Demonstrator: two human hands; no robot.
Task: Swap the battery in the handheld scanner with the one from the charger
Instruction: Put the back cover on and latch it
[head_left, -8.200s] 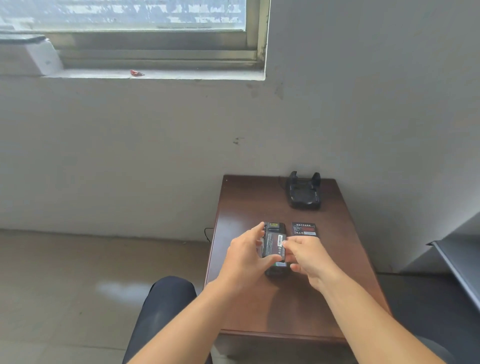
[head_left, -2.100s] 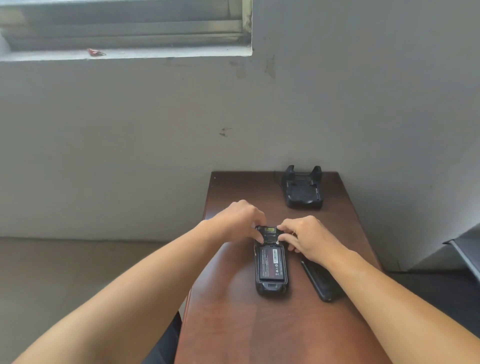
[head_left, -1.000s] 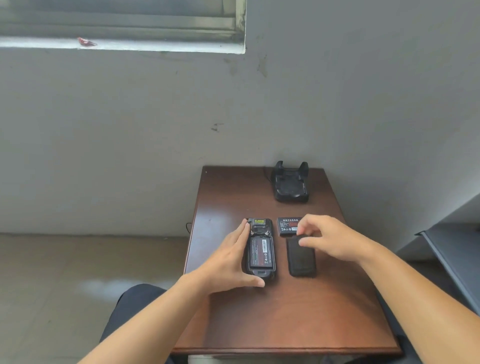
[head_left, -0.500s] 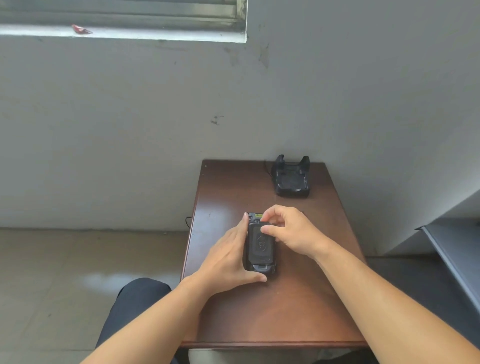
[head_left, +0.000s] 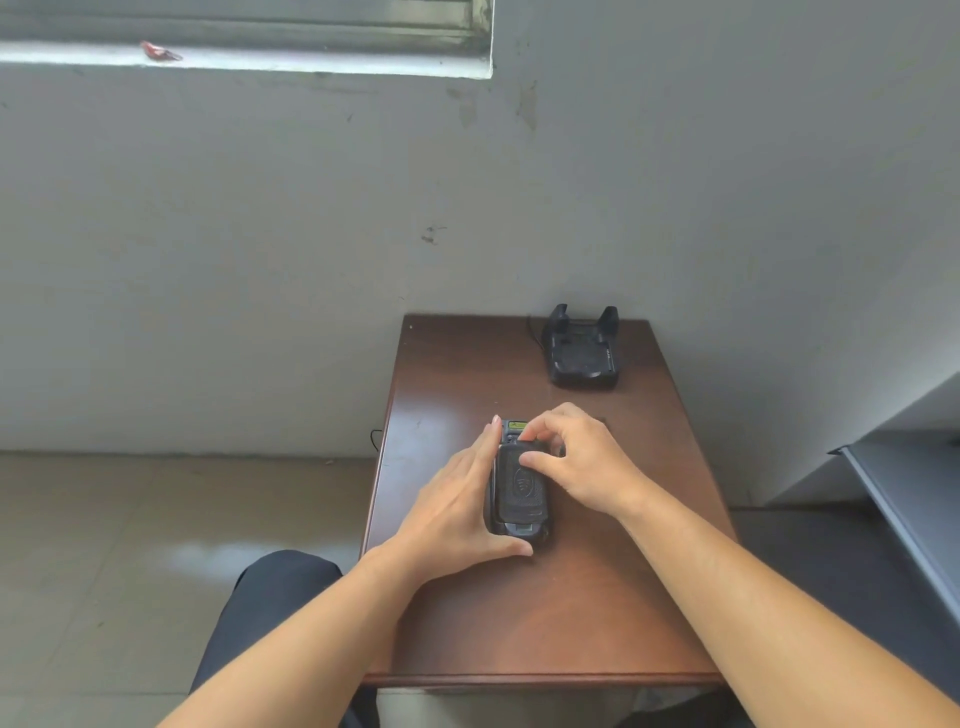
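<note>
The black handheld scanner (head_left: 522, 529) lies face down in the middle of the brown table (head_left: 571, 613). Its black back cover (head_left: 519, 488) sits over the battery bay, so the battery inside is hidden. My left hand (head_left: 457, 509) rests flat against the scanner's left side, thumb curled under its near end. My right hand (head_left: 582, 462) pinches the cover's far end with thumb and fingers. The black charger cradle (head_left: 582, 353) stands at the table's far right, slot showing no battery. The other battery is hidden behind my right hand.
The table stands against a grey wall. A grey shelf (head_left: 914, 499) juts in at the right. A cable (head_left: 375, 439) hangs off the table's far left side. My dark-trousered knee (head_left: 280, 597) is below the table's left edge.
One second ago the battery lay bare in the scanner and the cover lay beside it. My right hand has lifted the cover onto the scanner and now presses its far end.
</note>
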